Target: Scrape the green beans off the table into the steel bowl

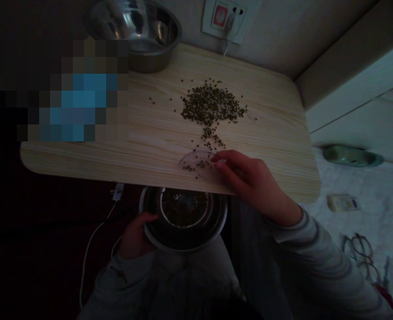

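My right hand [246, 175] pinches the rim of a clear round plastic lid [199, 155] near the front edge of the wooden tabletop [266, 133]. Several small dark beans [201, 164] show through or beside the lid. A heap of the same beans [213, 104] lies spread farther back, with a thin trail running toward the lid. Below the table edge, my left hand [138, 235] grips the left rim of a metal bowl [183, 244] held over the lap. Dark contents, too dim to name, lie inside that bowl.
An upright steel basin [150, 58] stands at the back left, beside a blurred-out patch. A plug sits in the wall socket [226, 20]. A white cable [86, 258] hangs at the left. On the white surface at right lie a green object [351, 156], a small box [343, 203] and a tangled cord [359, 249].
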The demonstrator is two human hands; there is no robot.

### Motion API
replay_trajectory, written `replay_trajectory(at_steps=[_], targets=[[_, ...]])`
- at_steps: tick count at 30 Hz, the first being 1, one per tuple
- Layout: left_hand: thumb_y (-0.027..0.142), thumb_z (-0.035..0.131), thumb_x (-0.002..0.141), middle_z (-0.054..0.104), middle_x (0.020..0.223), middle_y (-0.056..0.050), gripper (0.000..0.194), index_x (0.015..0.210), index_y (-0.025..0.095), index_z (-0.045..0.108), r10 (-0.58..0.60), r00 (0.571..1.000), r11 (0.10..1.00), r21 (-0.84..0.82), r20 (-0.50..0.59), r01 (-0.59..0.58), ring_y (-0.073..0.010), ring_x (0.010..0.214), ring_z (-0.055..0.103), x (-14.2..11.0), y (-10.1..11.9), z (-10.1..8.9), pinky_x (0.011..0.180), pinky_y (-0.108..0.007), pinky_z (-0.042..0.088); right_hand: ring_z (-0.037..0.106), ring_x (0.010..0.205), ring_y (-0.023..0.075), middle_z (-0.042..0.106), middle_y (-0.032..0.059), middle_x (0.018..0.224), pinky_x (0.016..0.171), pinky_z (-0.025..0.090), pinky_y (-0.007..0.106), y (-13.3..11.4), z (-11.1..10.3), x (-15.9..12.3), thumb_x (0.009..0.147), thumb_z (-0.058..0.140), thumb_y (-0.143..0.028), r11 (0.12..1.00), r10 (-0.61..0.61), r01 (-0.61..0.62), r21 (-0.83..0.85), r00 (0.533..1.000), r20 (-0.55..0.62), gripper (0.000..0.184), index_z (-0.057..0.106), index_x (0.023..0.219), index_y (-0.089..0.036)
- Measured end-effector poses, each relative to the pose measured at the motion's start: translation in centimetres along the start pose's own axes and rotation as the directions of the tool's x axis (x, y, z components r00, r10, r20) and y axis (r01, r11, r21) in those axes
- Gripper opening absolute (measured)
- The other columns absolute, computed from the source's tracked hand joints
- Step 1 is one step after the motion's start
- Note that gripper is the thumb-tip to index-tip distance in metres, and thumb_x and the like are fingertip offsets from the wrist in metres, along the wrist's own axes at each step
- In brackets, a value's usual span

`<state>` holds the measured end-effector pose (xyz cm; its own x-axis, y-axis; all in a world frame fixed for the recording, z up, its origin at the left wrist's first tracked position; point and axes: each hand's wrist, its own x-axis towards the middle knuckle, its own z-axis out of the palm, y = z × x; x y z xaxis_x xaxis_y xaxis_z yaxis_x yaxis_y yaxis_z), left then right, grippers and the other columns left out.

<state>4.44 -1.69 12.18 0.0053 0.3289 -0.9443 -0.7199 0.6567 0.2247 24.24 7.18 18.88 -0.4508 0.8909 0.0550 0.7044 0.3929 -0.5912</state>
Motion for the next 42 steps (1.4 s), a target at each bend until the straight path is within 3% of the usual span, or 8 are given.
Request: replay_trajectory(at_steps=[3,8,11,19,26,29,34,42], targets=[[0.007,0.041,0.069,0.063,0.048,-0.006,0.028,0.055,0.011,0.065,-0.047,0.999,0.999,-0.016,0.011,0.048,-0.0215,0.057,0.063,0.2,0.0,0.1,0.052,-0.029,0.053,0.049,0.056,0.0079,0.058,-0.0014,0.064,0.057,0.034,0.02,0.2,-0.2,0.0,0.082,0.04,-0.029,1.0,0.016,-0.016,-0.016,0.999,-0.031,0.022,0.055,0.093,-0.017],[0.001,0.043,0.067,0.063,0.047,-0.005,0.031,0.046,0.01,0.063,0.064,0.998,0.998,-0.011,-0.019,-0.065,-0.0149,0.049,0.06,0.3,-0.5,0.3,0.054,-0.02,0.05,0.044,0.051,0.0078,0.052,-0.0026,0.056,0.054,0.032,0.021,0.6,0.0,0.1,0.083,0.039,-0.03,0.999,0.031,-0.032,-0.034,0.999,-0.045,0.024,0.055,0.094,-0.016],[0.002,0.036,0.071,0.061,0.045,-0.007,0.04,0.042,0.009,0.062,-0.01,1.0,1.0,-0.015,-0.015,0.01,-0.0173,0.053,0.062,-0.2,-0.7,1.0,0.06,-0.024,0.051,0.043,0.049,0.0073,0.051,-0.003,0.055,0.054,0.032,0.021,0.6,0.2,0.2,0.083,0.039,-0.03,0.999,0.028,-0.029,-0.033,0.999,-0.036,0.023,0.054,0.095,-0.017],[0.005,0.036,0.068,0.064,0.051,-0.01,0.036,0.05,0.007,0.066,-0.105,0.986,0.994,-0.014,0.133,0.108,-0.0221,0.064,0.063,-0.5,-2.1,2.6,0.065,-0.027,0.051,0.047,0.054,0.008,0.055,-0.002,0.06,0.055,0.035,0.021,0.9,-0.5,-1.3,0.082,0.04,-0.03,0.998,0.07,-0.07,0.005,0.997,0.019,0.021,0.054,0.094,-0.018],[0.003,0.04,0.066,0.062,0.045,-0.007,0.031,0.046,0.009,0.064,-0.018,0.996,0.999,0.029,0.091,0.016,-0.0226,0.062,0.063,-0.4,-1.8,2.6,0.067,-0.03,0.051,0.049,0.056,0.0084,0.054,-0.0011,0.061,0.053,0.037,0.02,1.9,-1.3,-2.2,0.081,0.042,-0.031,0.991,0.134,-0.134,0.009,0.991,0.008,0.022,0.054,0.094,-0.018],[0.004,0.039,0.067,0.062,0.044,-0.009,0.032,0.05,0.008,0.065,-0.044,0.993,0.999,0.008,0.112,0.043,-0.0253,0.069,0.063,-0.8,-1.4,2.8,0.067,-0.032,0.051,0.048,0.054,0.0085,0.055,-0.0014,0.06,0.054,0.037,0.021,1.7,-1.0,-1.7,0.082,0.041,-0.03,0.993,0.118,-0.118,0.0,0.993,0.017,0.022,0.053,0.095,-0.018],[0.004,0.039,0.068,0.063,0.049,-0.01,0.034,0.044,0.008,0.063,-0.084,0.993,0.996,0.025,0.077,0.082,-0.024,0.062,0.063,-0.4,-1.6,2.5,0.058,-0.029,0.052,0.051,0.061,0.0107,0.06,0.0013,0.07,0.059,0.039,0.023,1.5,-0.7,-1.3,0.082,0.041,-0.03,0.997,0.078,-0.077,-0.025,0.997,0.009,0.022,0.055,0.095,-0.018],[0.004,0.038,0.067,0.064,0.051,-0.012,0.033,0.049,0.007,0.064,-0.084,0.995,0.995,-0.05,0.057,0.086,-0.0256,0.067,0.063,-0.3,-1.2,2.5,0.066,-0.034,0.051,0.055,0.07,0.0121,0.063,0.0038,0.083,0.067,0.041,0.025,1.0,-0.5,-2.1,0.083,0.04,-0.027,0.997,-0.037,0.042,-0.061,0.997,0.075,0.021,0.056,0.093,-0.017]])
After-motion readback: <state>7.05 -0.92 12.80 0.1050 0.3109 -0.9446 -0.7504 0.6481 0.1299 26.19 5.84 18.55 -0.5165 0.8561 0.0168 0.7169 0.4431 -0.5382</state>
